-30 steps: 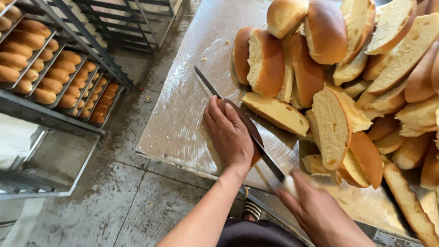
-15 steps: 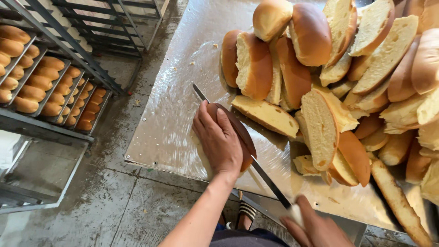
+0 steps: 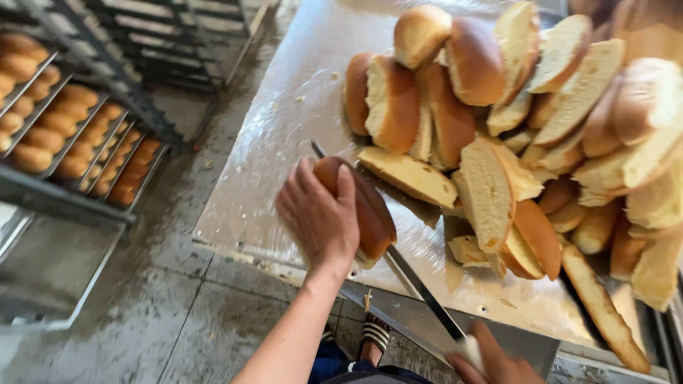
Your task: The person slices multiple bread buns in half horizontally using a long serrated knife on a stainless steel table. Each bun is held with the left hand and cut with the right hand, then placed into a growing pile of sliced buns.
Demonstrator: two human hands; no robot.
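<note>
Head view: left hand (image 3: 318,215) on bun (image 3: 359,206), right hand (image 3: 494,363) gripping knife (image 3: 420,288).

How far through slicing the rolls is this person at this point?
Done: a heap of halved rolls on the table. In hand: the left hand presses a roll while the right hand runs a long knife through it. Left: trays of whole rolls on the rack.

one long knife (image 3: 420,288), two hands, one whole bun (image 3: 359,206) being held, and a heap of sliced buns (image 3: 512,128) too jumbled to count
</note>
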